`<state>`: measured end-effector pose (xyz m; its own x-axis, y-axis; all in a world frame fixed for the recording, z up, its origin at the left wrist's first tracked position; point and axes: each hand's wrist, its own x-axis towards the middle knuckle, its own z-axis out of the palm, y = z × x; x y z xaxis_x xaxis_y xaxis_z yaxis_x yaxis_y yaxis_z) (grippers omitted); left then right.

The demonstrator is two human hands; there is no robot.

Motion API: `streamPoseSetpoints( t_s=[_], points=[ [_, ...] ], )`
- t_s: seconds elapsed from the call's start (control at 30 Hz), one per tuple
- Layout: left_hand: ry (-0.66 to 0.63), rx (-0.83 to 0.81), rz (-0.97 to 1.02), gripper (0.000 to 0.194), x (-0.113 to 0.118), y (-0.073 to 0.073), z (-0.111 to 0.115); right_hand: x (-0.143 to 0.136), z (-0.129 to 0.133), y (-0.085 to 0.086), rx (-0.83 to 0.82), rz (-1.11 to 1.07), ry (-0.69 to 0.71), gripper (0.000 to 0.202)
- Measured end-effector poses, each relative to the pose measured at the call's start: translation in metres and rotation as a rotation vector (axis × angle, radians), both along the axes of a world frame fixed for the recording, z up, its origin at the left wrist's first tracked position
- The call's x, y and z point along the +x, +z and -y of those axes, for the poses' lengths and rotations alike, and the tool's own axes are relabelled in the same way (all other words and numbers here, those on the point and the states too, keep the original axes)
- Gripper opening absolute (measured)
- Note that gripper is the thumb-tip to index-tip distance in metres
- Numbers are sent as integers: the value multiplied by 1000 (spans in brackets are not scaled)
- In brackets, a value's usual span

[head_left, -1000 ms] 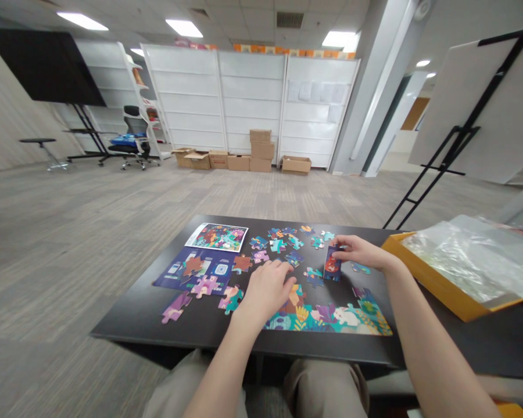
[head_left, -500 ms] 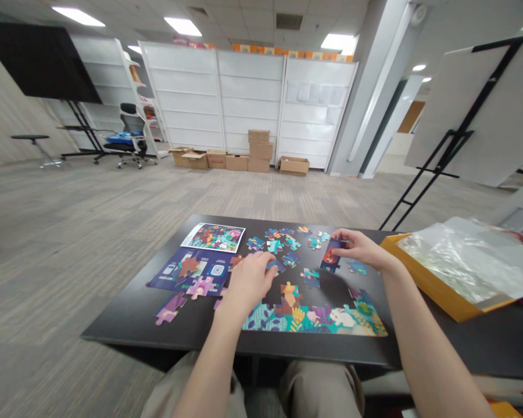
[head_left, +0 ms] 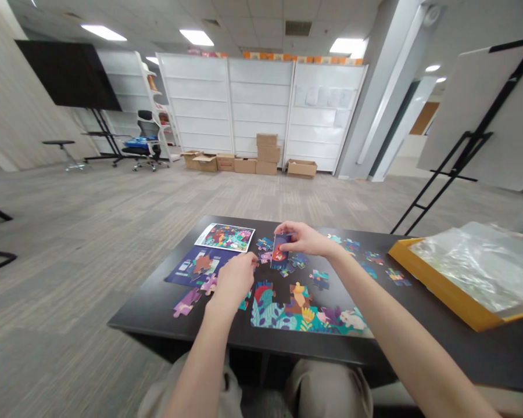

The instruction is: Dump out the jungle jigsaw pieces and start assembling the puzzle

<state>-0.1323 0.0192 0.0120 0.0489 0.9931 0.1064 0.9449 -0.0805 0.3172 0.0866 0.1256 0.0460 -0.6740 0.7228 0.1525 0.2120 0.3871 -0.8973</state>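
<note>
My right hand (head_left: 304,239) grips a dark blue puzzle piece (head_left: 279,252) with a red figure, held upright above the loose pieces. My left hand (head_left: 234,280) is low over the table, left of the joined puzzle, fingers curled together; whether anything is between them is hidden. The partly joined puzzle (head_left: 287,316) lies along the near edge, showing plants, a white rabbit and a brown animal. A loose blue piece (head_left: 319,279) lies just above it. Purple pieces (head_left: 186,303) and an orange-brown piece (head_left: 202,264) lie to the left, the latter on a dark blue sheet (head_left: 178,274).
A picture card (head_left: 226,237) lies at the table's far left. More loose pieces (head_left: 398,277) are scattered right of my right forearm. A yellow box (head_left: 440,290) with clear plastic stands on the right. Cardboard boxes (head_left: 267,154) line the back shelves.
My right hand has carried the blue piece leftward across the table. My left hand has shifted left, uncovering the joined puzzle's upper left corner. The view has turned slightly.
</note>
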Motion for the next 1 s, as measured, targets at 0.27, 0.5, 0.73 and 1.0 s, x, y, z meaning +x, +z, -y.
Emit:
streamPoseSetpoints(
  t_s=[0.27,0.5,0.73,1.0],
  points=[
    [-246,67,-167,34,13,-5,-17,-14,-24,9,119,257,178,41],
    [-223,14,-179,28,10,-8,-18,-25,-31,-13,-64,448,379,43],
    [-120,18,-170,29,8,-12,-7,-12,-40,-20,-145,581,295,51],
    [-85,-10,-185,29,7,-10,1,23,-50,-9,-135,804,72,64]
  ],
)
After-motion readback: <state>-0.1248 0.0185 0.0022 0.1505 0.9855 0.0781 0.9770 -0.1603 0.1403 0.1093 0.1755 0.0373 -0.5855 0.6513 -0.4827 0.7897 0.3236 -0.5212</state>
